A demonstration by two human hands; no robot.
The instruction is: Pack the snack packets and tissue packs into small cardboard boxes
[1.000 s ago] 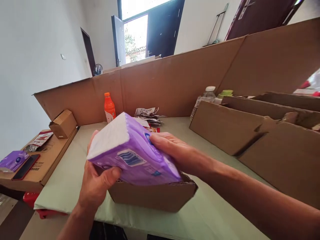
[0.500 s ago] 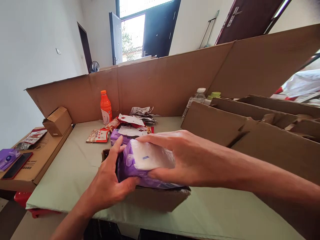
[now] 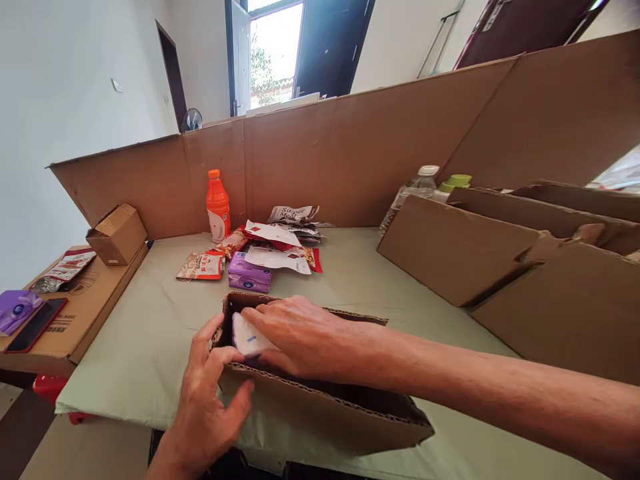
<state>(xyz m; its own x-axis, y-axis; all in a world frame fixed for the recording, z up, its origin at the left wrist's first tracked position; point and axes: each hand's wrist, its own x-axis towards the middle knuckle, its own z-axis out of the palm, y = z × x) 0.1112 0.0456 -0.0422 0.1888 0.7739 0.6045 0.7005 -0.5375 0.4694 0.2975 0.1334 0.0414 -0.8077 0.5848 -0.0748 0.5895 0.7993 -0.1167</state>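
An open cardboard box (image 3: 330,410) stands on the pale green table cover in front of me. My right hand (image 3: 300,337) is closed on a tissue pack (image 3: 250,337) down inside its left end. The pack's white end with a small blue mark faces up, and most of it is hidden by the hand and walls. My left hand (image 3: 213,387) grips the box's near left corner, fingers over the rim and thumb along the outer wall. Just behind the box lies another purple tissue pack (image 3: 250,273), partly under snack packets (image 3: 275,257).
An orange bottle (image 3: 218,207) stands before the cardboard screen (image 3: 320,160). A red-and-white packet (image 3: 201,265) lies nearby. At right are cardboard dividers (image 3: 460,247) and a clear bottle (image 3: 413,190). At left, a carton (image 3: 107,300) bears a phone (image 3: 37,325) and a small box (image 3: 117,233).
The tissue pack has gone from above the box down into its left end with my right hand. My left hand has let go of the pack and moved to the box corner.
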